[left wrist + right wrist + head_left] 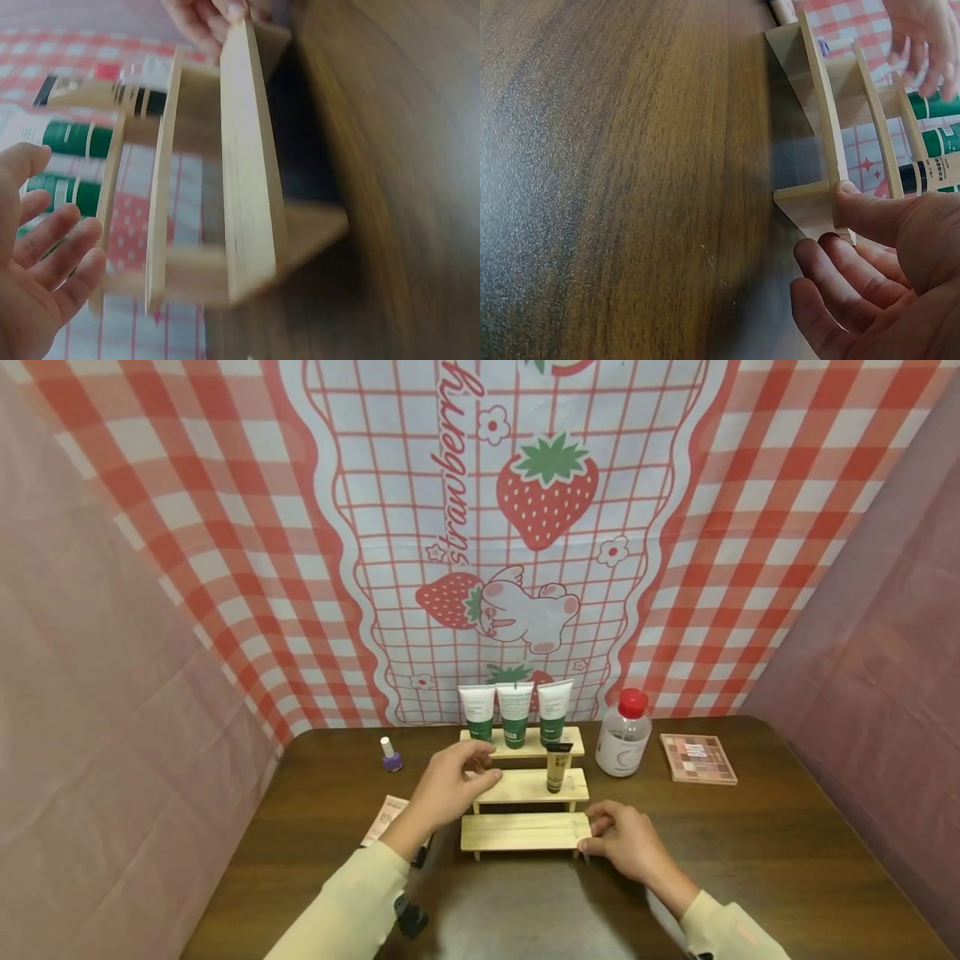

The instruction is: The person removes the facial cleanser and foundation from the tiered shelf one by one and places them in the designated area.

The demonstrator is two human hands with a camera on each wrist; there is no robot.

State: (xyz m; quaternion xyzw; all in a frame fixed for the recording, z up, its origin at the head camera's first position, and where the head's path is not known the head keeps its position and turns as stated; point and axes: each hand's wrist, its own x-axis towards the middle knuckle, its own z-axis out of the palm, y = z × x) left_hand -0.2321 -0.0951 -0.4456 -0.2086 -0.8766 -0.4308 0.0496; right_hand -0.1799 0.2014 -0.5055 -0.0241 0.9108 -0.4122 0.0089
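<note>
A three-step wooden display stand stands on the table. Three white-and-green squeeze tubes are lined up on its top step, and one small gold tube with black ends stands at the right of the middle step. My right hand grips the right end of the lowest step; in the right wrist view its thumb presses on the board's edge, fingers curled beside it. Near the stand's upper left, my left hand hovers with loosely spread fingers, holding nothing in the left wrist view.
Left of the stand are a purple nail polish bottle with a white cap and a pale pink tube, partly behind my left forearm. A clear red-capped bottle and an eyeshadow palette sit right. Checked cloth hangs behind.
</note>
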